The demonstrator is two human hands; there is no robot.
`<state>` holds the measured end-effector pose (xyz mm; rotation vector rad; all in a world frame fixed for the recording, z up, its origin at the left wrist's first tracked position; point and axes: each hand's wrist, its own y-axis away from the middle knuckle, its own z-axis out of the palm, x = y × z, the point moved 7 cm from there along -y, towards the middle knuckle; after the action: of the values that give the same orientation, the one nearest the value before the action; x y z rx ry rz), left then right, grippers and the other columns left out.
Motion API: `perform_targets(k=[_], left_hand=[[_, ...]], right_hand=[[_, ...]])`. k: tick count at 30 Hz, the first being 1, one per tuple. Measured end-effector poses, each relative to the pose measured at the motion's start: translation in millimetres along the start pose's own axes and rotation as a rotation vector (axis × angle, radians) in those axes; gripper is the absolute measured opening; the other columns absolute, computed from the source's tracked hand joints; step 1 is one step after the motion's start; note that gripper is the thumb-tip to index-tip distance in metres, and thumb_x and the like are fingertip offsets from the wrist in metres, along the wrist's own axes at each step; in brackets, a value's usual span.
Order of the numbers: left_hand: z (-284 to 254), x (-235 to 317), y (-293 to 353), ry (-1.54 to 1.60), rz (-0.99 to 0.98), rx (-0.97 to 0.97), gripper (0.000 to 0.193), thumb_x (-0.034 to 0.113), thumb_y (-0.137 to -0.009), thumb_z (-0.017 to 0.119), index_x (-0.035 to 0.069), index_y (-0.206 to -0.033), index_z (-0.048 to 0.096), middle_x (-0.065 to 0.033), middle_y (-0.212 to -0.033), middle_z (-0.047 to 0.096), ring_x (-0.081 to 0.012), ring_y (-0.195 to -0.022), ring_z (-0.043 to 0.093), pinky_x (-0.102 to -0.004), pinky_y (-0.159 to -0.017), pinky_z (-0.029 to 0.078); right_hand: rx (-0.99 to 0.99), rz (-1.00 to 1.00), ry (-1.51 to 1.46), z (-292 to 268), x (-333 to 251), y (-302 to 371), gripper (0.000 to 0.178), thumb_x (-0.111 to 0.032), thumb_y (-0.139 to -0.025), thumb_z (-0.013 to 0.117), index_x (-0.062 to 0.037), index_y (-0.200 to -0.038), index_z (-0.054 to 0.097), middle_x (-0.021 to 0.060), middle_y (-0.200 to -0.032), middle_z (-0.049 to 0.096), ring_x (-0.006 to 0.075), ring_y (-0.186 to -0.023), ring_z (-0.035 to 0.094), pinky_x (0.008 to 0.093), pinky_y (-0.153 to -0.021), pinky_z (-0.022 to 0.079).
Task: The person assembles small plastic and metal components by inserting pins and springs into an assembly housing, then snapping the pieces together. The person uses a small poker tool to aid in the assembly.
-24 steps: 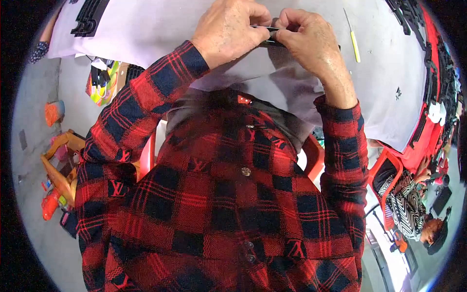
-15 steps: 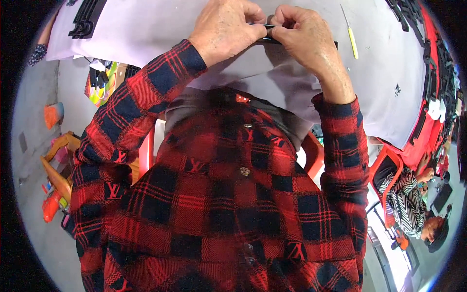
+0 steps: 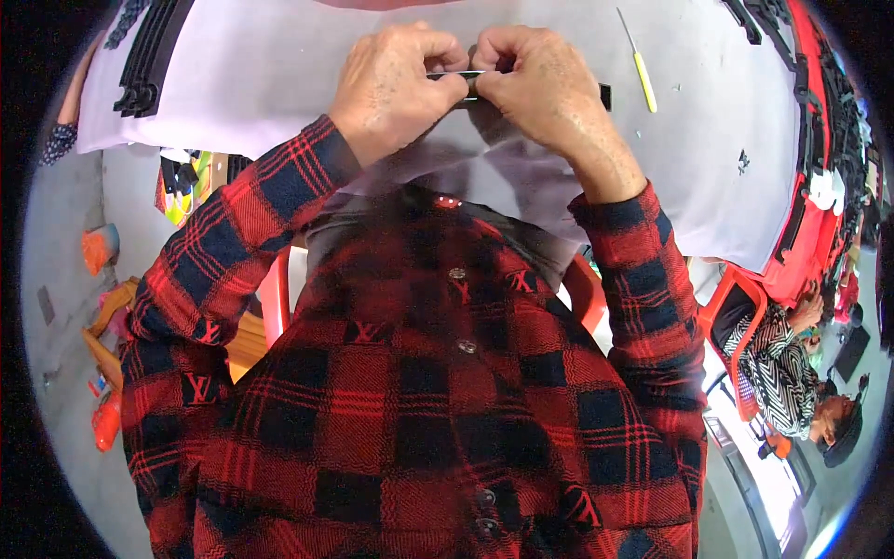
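1. L hand — thumb & fingers pinching dark strip, held nr table's near edge.
2. R hand — thumb & fingers pinching same strip, just beside L hand.
3. Yellow-handled tool lies R of hands, twd R edge; blk strips lie nr L edge.

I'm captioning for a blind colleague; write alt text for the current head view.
The left hand and right hand pinch a narrow black piece over a pale cloth-covered table. A slim yellow-handled tool lies to the right, long black strips to the left.
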<state>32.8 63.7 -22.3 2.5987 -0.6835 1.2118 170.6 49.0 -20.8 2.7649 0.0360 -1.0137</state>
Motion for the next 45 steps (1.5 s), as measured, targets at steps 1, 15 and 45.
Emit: perform_targets(k=[1,15,45], left_hand=[[-0.1,1.3,2.2,-0.004,0.009,-0.007,0.021,0.013,-0.073,0.066,0.001,-0.089,0.069,-0.0117,-0.083,0.064,-0.0251,-0.077,0.063,-0.0368,-0.071,0.05],[1.0,8.7,-6.2,-0.099,0.08,-0.053,0.023,0.013,-0.078,0.064,-0.001,-0.095,0.067,-0.0114,-0.082,0.063,-0.0197,-0.073,0.061,-0.0333,-0.071,0.05],[-61.3,1.5,64.4,-0.097,0.232,0.322,0.036,0.014,-0.065,0.08,0.005,-0.099,0.069,-0.0085,-0.088,0.061,-0.0288,-0.085,0.06,-0.0387,-0.08,0.044]], right_hand=[[0.0,0.0,-0.002,1.0,-1.3,1.0,0.007,-0.019,-0.073,0.061,-0.0136,-0.074,0.066,0.0144,-0.074,0.067,0.0392,-0.075,0.066,0.049,-0.066,0.052],[-0.03,-0.071,0.039,-0.4,7.7,-7.1,0.01,-0.023,-0.075,0.065,-0.0132,-0.077,0.065,0.0137,-0.077,0.067,0.0369,-0.079,0.066,0.0481,-0.069,0.052],[0.776,-0.074,-0.457,-67.6,49.6,89.4,0.003,0.002,-0.092,0.061,0.0001,-0.092,0.062,0.0004,-0.088,0.059,0.0069,-0.079,0.052,0.0211,-0.071,0.044]])
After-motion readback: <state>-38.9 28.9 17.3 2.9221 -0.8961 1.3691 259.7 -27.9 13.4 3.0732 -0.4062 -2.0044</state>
